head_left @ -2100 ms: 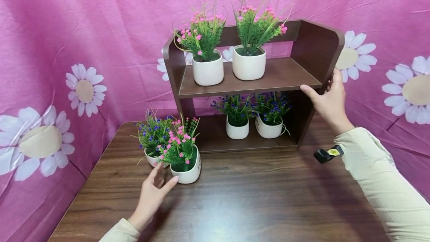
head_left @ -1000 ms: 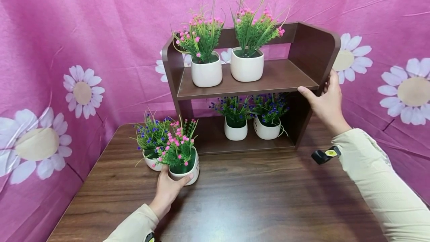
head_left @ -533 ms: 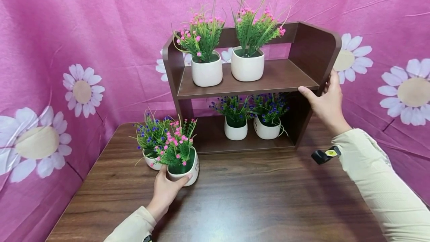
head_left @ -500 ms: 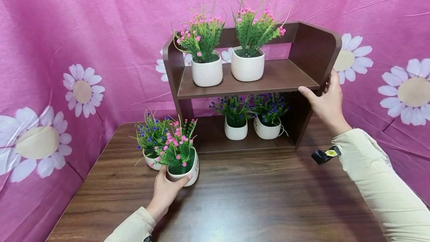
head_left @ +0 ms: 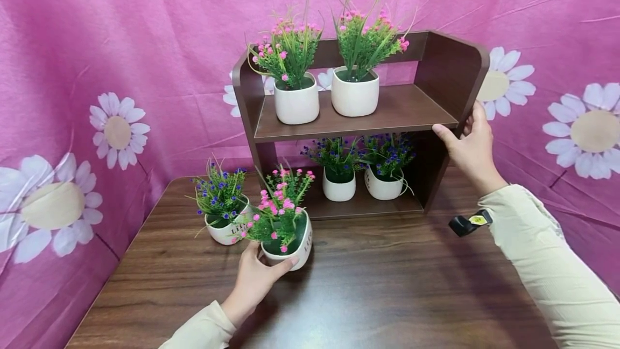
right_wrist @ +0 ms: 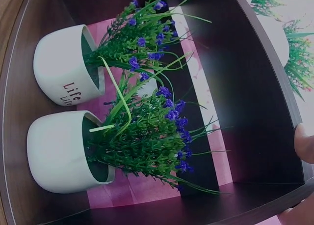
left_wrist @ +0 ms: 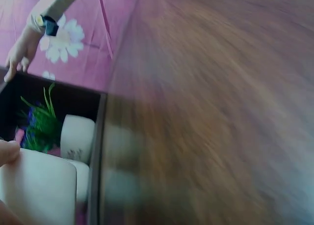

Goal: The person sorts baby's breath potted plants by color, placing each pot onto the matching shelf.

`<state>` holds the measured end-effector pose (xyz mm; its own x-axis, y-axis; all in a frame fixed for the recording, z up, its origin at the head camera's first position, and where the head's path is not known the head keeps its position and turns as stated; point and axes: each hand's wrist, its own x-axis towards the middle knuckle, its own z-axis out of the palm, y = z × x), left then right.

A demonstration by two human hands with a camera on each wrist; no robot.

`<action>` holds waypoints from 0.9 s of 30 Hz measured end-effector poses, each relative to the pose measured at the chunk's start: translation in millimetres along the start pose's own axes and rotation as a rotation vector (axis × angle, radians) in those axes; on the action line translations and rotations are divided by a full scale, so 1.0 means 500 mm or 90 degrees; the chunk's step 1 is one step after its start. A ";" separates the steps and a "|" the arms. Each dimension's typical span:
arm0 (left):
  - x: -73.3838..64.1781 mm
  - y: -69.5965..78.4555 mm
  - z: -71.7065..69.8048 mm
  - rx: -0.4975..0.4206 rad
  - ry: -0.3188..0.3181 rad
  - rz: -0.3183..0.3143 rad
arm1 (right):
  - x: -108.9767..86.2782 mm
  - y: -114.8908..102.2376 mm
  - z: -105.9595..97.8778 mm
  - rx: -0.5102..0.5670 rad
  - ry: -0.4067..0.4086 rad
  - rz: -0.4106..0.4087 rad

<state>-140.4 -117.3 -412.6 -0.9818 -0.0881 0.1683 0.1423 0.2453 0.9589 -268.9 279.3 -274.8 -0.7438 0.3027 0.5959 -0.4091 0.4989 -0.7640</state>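
Observation:
My left hand (head_left: pixel 255 280) grips a white pot of pink flowers (head_left: pixel 305 249) low over the table's left half, thumb on its near side. The pot leans slightly; its white wall (left_wrist: pixel 41 188) fills the lower left of the left wrist view. My right hand (head_left: pixel 476 147) holds the right side panel of a dark brown two-tier shelf (head_left: pixel 411 106), thumb on the front edge of the upper board and fingers behind the panel. In the right wrist view, fingers (right_wrist: pixel 305 142) show at the shelf's edge.
Two white pots of pink flowers (head_left: pixel 355 96) stand on the upper tier. Below them are two pots of blue flowers (head_left: pixel 339 187), one lettered "Life". Another blue-flowered pot (head_left: pixel 227 230) stands on the wooden table (head_left: pixel 368 284), left of the shelf. A pink daisy-print cloth (head_left: pixel 194 42) hangs behind.
My left hand has closed round the pink-flowered pot and moved it right, away from the blue-flowered pot, whose lettering now shows. My right hand has stayed on the shelf.

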 end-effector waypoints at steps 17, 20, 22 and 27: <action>0.061 0.083 0.116 -0.048 -0.119 0.225 | 0.000 -0.003 -0.002 -0.004 -0.006 0.011; 0.082 0.108 0.133 -0.085 -0.157 0.274 | 0.000 -0.003 -0.001 0.003 -0.003 0.011; 0.099 0.130 0.144 -0.118 -0.183 0.296 | 0.000 -0.002 -0.001 0.005 -0.002 0.012; 0.141 0.198 0.166 -0.114 -0.194 0.354 | 0.002 -0.002 -0.001 -0.003 -0.006 0.031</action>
<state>-205.8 -18.8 -324.7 -0.7433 0.2898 0.6030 0.6320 0.0087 0.7749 -268.7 279.4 -273.3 -0.7674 0.3194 0.5559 -0.3698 0.4877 -0.7908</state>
